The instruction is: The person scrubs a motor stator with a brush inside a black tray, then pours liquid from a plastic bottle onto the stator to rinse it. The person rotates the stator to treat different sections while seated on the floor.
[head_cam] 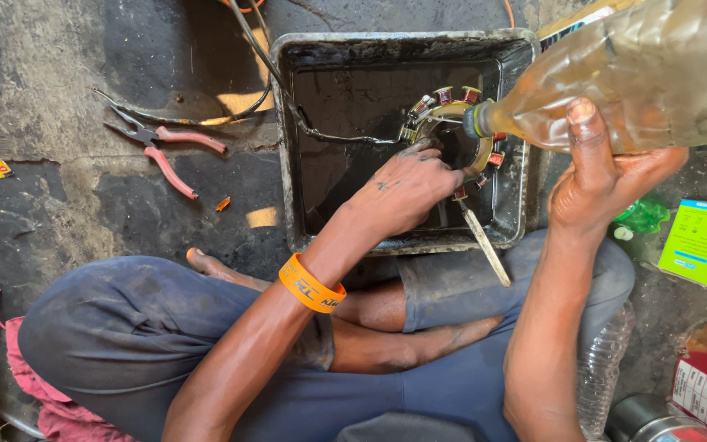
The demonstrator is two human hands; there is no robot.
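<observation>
Left hand (407, 188) grips a ring of copper coils (452, 131) inside a dirty metal tray (288, 147) on the floor. Right hand (603, 176) is clamped around a tilted plastic bottle (623, 74) of yellowish liquid, its mouth over the ring. Red-handled pliers (165, 147) lie left of the tray.

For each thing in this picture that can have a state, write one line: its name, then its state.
Plastic bottle: uncapped, tilted mouth-down over the ring, held by right hand.
Coil ring: inside metal tray, steadied by left hand.
Pliers: on the floor, handles spread.
</observation>
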